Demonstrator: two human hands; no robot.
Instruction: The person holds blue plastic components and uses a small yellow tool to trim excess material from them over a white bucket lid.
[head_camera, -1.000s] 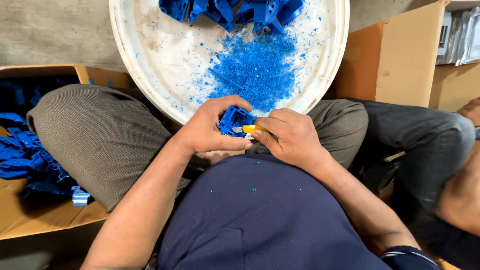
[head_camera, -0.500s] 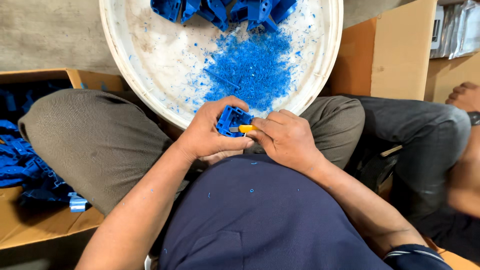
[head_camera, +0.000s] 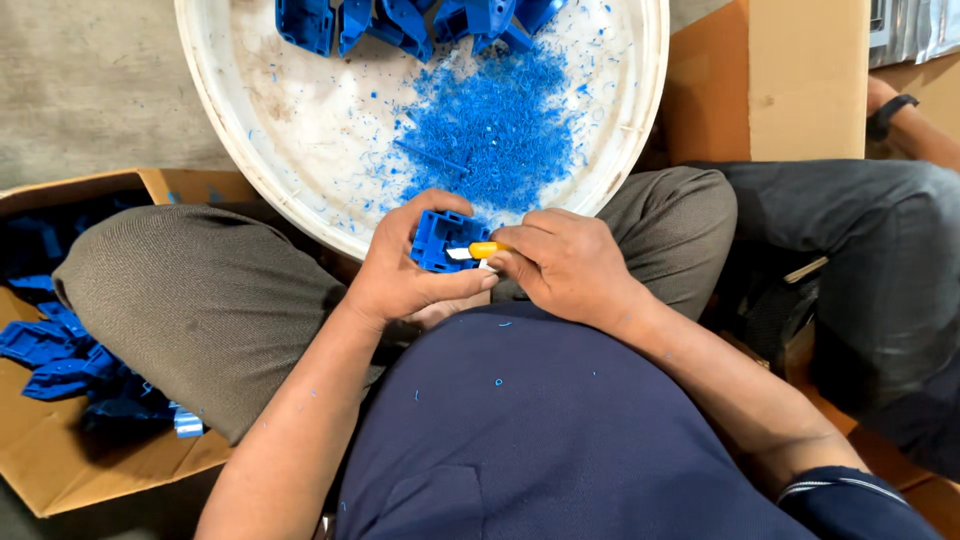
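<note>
Blue part (head_camera: 443, 240) is gripped by left hand (head_camera: 405, 275) and trimmed; knife (head_camera: 478, 251) is pinched by right hand (head_camera: 570, 265) at 3 o'clock.

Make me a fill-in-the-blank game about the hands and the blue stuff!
1. The left hand holds a plastic part that is ____ in colour.
2. The right hand holds a small knife with a ____ handle.
3. The blue shavings lie in a round white ____.
4. More blue parts lie in a cardboard ____ on the person's left.

Missing words: blue; yellow; tub; box
</note>
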